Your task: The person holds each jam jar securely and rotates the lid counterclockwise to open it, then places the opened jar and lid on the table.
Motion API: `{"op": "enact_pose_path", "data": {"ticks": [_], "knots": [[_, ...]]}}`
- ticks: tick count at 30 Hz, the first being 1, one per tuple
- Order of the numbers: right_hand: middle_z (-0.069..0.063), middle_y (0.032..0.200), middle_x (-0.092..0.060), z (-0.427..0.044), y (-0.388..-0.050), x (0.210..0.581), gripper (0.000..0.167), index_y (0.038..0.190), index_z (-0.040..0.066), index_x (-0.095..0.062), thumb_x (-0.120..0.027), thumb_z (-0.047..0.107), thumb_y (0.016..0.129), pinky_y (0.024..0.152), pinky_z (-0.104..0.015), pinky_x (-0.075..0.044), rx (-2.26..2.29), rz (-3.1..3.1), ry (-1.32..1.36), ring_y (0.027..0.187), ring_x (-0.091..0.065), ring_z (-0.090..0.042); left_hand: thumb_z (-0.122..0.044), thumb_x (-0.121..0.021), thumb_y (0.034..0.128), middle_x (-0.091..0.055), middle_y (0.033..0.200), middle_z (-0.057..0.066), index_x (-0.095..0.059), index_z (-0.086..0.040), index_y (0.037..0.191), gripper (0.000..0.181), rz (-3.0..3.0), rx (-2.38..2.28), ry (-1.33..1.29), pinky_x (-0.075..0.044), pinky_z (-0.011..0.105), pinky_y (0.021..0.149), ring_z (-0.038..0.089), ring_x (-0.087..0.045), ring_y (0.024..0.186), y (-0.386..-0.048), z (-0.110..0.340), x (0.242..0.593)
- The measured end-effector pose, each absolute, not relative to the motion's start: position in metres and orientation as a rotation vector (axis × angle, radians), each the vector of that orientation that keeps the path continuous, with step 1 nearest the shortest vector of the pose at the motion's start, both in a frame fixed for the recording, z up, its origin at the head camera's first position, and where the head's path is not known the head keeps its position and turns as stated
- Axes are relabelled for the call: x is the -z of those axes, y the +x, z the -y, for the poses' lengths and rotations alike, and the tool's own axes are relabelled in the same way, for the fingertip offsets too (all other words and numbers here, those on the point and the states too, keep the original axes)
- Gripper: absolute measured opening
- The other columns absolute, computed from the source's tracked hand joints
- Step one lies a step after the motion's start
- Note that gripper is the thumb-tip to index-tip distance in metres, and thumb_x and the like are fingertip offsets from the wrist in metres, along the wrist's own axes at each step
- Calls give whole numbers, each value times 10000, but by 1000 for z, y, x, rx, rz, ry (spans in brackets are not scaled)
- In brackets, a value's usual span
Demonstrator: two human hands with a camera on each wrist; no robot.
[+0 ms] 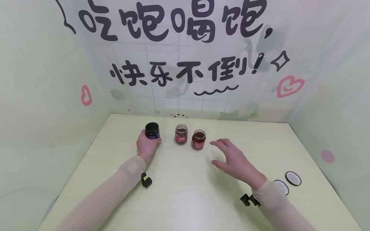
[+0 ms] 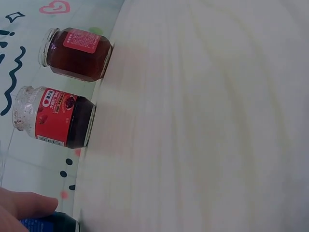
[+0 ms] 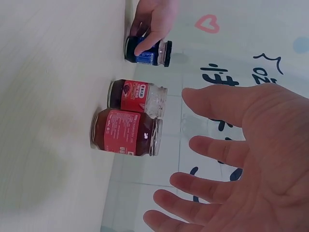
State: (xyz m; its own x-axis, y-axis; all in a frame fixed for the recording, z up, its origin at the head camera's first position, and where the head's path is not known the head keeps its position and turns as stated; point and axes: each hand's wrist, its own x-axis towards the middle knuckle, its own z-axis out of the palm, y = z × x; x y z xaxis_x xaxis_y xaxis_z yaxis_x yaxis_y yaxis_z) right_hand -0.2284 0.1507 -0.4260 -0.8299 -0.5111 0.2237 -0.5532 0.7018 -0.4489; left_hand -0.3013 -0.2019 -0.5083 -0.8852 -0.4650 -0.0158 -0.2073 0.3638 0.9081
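Note:
At the table's far left, my left hand (image 1: 146,146) grips a dark jar (image 1: 152,130) with a blue label and a black lid. The jar stands upright on the table. Two lidless glass jars with red labels stand to its right: a part-filled jar (image 1: 181,134) and a fuller jam jar (image 1: 198,139). My right hand (image 1: 235,160) hovers to the right of the jam jar, fingers spread and holding nothing. In the right wrist view, its palm (image 3: 275,169) and separated fingers show, apart from both jars. Only the thumb side of my left hand (image 2: 24,205) appears in the left wrist view.
Two round lids lie on the table's right side: one lid (image 1: 293,178) lies by itself, and the other lid (image 1: 281,186) is partly covered by my right sleeve. A printed curtain (image 1: 185,106) rises behind the pale table (image 1: 179,192), and more sheeting flanks it.

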Motion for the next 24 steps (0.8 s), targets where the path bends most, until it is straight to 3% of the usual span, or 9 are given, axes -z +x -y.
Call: {"op": "enact_pose_path", "data": {"ticks": [24], "knots": [[-31, 1343, -512, -131, -234, 428, 608, 1421, 139, -546, -791, 271, 881, 979, -436, -494, -831, 2781, 950, 1191, -559, -206, -192, -878, 764, -600, 1351, 183, -542, -28, 1364, 707, 2405, 1512, 580, -315, 514, 1134, 365, -529, 1275, -300, 207, 508]]}}
